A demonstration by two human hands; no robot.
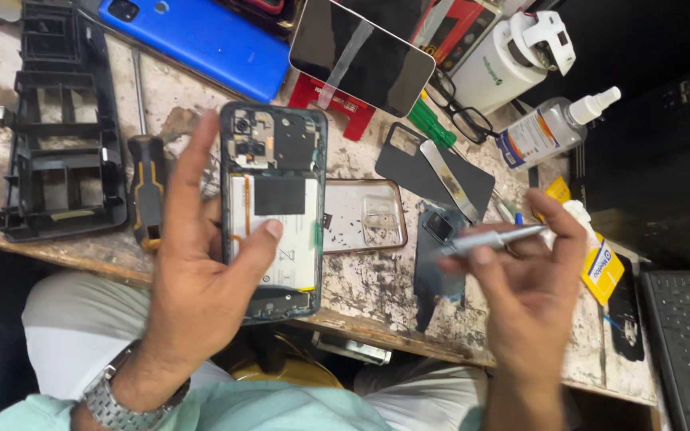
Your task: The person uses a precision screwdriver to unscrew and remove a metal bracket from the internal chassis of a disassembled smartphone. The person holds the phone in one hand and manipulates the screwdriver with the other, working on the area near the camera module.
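A worn, paint-stained wooden surface (pixel 377 287) spans the view, crowded with repair gear. At its far left lies a black plastic frame (pixel 61 128) with open compartments, and beyond it, at the far edge, a blue phone (pixel 201 40) lies back up. Right of that, a pale phone with a dark screen (pixel 361 52) rests tilted on red packaging.

The left hand (pixel 193 279) holds an opened phone (pixel 274 211) with its back cover off, the thumb pressed on the white battery and the fingers curled behind its left edge; the phone sits near the centre, raised a little over the near edge of the surface. Just right of it lies a clear phone case (pixel 365 215), and further right a dark back cover (pixel 439 267) lies flat.

The right hand (pixel 532 295) is closed around a slim silver tool (pixel 492 238), pinched between thumb and fingers, its tip pointing left over the dark cover.

A black-and-yellow screwdriver (pixel 147 187) lies left of the opened phone. At the far right stand a white container (pixel 508 60) and a clear spray bottle (pixel 556 128), with black glasses (pixel 460 108) beside them.
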